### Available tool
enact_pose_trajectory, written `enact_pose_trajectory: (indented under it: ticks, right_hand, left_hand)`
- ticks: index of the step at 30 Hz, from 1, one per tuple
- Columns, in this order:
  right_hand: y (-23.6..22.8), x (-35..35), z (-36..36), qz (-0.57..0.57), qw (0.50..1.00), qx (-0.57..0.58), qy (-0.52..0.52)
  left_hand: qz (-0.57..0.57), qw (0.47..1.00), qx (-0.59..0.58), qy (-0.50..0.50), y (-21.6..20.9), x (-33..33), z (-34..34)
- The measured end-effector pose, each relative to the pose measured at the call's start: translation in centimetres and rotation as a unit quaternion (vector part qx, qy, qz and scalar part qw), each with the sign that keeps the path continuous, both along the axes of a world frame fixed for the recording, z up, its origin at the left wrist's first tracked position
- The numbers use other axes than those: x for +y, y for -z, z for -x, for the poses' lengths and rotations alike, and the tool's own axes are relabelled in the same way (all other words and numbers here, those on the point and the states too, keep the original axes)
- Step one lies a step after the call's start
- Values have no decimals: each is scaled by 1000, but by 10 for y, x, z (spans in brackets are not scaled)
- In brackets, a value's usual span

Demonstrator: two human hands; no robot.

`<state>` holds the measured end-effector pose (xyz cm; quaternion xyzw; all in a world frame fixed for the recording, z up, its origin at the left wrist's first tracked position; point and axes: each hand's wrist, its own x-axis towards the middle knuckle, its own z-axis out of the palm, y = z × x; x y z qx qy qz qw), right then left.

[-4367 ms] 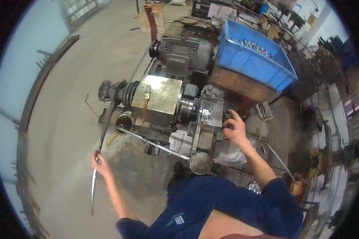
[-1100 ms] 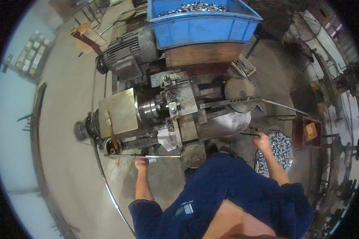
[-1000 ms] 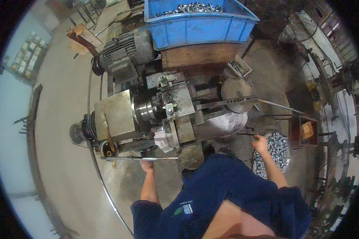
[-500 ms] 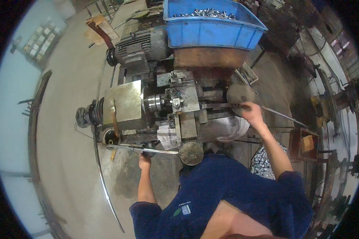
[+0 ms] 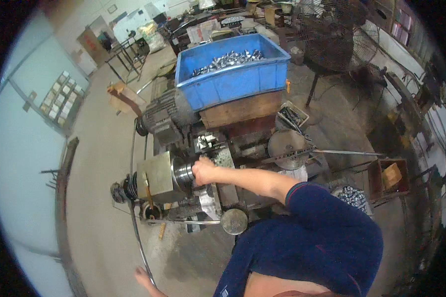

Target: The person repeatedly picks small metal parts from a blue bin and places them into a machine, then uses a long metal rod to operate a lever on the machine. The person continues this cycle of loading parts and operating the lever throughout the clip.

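A small lathe-like machine stands in front of me, with a boxy metal headstock [image 5: 156,171] and a shiny round spindle chuck [image 5: 184,173]. My right hand [image 5: 204,171] is at the chuck's face, its fingers closed; whatever they hold is hidden. Down at the lower left, my left hand [image 5: 143,278] is closed around the low end of a long curved metal lever [image 5: 140,247]. A brush [image 5: 147,187] leans against the headstock. The tool slide [image 5: 224,157] lies just beyond my right hand. A round disc [image 5: 234,221] is mounted at the machine's near side.
Behind the machine a blue crate [image 5: 233,86] of small metal parts rests on a wooden box [image 5: 243,111]. An electric motor [image 5: 166,116] sits to its left. At the right are a perforated bar [image 5: 288,155], a pile of metal parts [image 5: 351,198] and a standing fan [image 5: 332,34].
My right hand has left the perforated bar and moved left to the chuck. The left hand has gone from the horizontal rod down to the long lever. The view has tilted up.
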<state>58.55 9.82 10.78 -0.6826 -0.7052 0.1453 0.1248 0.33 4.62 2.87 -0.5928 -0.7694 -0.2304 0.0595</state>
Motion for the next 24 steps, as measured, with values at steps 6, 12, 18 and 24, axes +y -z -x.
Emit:
enact_pose_trajectory:
  ticks: [6,12,18,24]
  right_hand:
    - [5,-1,9,-49,996,-52,-56]
    - [-4,0,8,-25,996,-43,-79]
    - [-6,-6,4,-17,997,-56,-47]
    - [-67,-30,-44,-143,976,-124,-109]
  left_hand:
    - [31,990,137,-28,47,-57,14]
    - [52,987,125,-80,12,-101,-89]
    - [174,961,-181,-120,-35,-112,-151]
    - [197,958,-133,158,32,-54,-64]
